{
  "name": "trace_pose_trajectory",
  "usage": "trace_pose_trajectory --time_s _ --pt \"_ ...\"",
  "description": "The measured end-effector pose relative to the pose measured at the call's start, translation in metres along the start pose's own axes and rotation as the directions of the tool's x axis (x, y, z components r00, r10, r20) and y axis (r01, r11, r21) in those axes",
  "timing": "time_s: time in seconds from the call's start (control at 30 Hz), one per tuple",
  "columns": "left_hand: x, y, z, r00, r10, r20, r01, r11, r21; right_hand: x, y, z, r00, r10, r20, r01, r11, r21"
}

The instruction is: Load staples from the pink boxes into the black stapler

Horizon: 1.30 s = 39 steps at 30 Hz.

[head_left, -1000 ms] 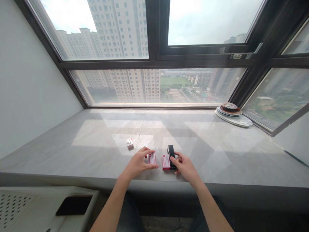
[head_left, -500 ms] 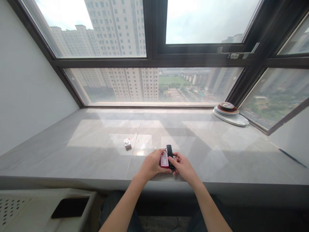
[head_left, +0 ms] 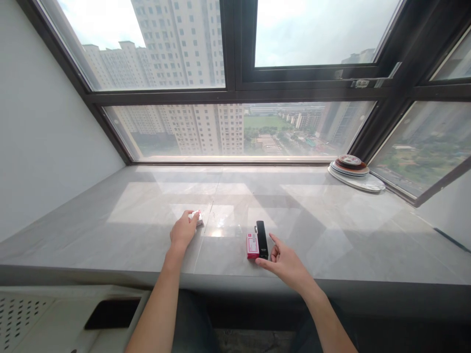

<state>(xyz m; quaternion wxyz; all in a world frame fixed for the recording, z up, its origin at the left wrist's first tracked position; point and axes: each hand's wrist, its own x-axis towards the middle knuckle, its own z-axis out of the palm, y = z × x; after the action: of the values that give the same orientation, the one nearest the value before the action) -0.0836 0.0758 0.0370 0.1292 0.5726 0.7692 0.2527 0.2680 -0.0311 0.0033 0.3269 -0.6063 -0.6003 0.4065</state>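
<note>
To the left on the sill, my left hand (head_left: 183, 230) is closed with thumb and fingers around a small white box (head_left: 199, 219), covering part of it. A black stapler (head_left: 262, 240) lies lengthwise in front of me. Against its left side sits a pink-and-white box (head_left: 252, 246) with a printed label. Just right of the stapler, my right hand (head_left: 285, 262) is open, index finger and thumb spread apart and the other fingers curled. Its thumb tip is at the near end of the stapler; whether it touches is unclear.
A stack of plates (head_left: 351, 169) stands in the sill's far right corner by the window frame. The grey stone sill (head_left: 136, 240) ends in a front edge close to me. Below it on the left is a white plastic piece (head_left: 47, 318) with holes.
My left hand has left the pink-and-white box and moved left to the small white box. My right hand has let go of the stapler and drawn slightly right, its fingers opening.
</note>
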Motion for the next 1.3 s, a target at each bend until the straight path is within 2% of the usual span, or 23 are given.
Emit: trace_pose_trajectory --time_s 0.1,0.23,0.33,0.5,0.63,0.8,0.93,1.07,1.2,1.27,1.3 --pt "-0.003 0.016 0.02 0.988 0.111 0.112 -0.109 0.994 -0.02 0.004 -0.013 0.003 1.0 -0.023 0.021 0.025 0.995 -0.101" --pt "-0.037 0.06 0.058 0.942 0.27 0.2 -0.261 0.963 -0.069 0.007 -0.029 0.007 0.994 -0.105 0.042 0.109 0.986 -0.128" --pt "-0.06 0.08 0.073 0.906 0.347 0.244 -0.329 0.938 -0.11 0.007 -0.034 0.009 0.991 -0.125 0.042 0.129 0.984 -0.12" --pt "-0.073 0.082 0.074 0.886 0.377 0.268 -0.352 0.926 -0.139 0.008 -0.031 0.01 0.99 -0.135 0.033 0.138 0.983 -0.117" --pt "-0.068 0.082 0.074 0.896 0.364 0.253 -0.349 0.932 -0.101 0.009 -0.027 0.01 0.99 -0.134 0.032 0.137 0.985 -0.102" --pt "-0.061 0.091 0.075 0.896 0.364 0.254 -0.356 0.931 -0.082 0.008 -0.029 0.008 0.987 -0.147 0.06 0.151 0.986 -0.066" --pt "-0.072 0.097 0.077 0.878 0.385 0.284 -0.373 0.923 -0.1 0.009 -0.033 0.009 0.984 -0.163 0.075 0.169 0.983 -0.078" --pt "-0.086 0.102 0.084 0.895 0.353 0.272 -0.344 0.935 -0.079 0.012 -0.032 0.008 0.975 -0.18 0.131 0.191 0.979 -0.069" --pt "-0.092 0.12 0.096 0.89 0.347 0.295 -0.339 0.937 -0.078 0.02 -0.021 -0.013 0.965 -0.198 0.17 0.21 0.976 -0.057" --pt "-0.094 0.141 0.105 0.855 0.398 0.332 -0.381 0.917 -0.118 0.026 -0.009 -0.034 0.969 -0.177 0.171 0.19 0.98 -0.06" --pt "-0.095 0.154 0.11 0.823 0.443 0.356 -0.416 0.896 -0.152 0.028 -0.001 -0.047 0.974 -0.153 0.166 0.165 0.984 -0.064"
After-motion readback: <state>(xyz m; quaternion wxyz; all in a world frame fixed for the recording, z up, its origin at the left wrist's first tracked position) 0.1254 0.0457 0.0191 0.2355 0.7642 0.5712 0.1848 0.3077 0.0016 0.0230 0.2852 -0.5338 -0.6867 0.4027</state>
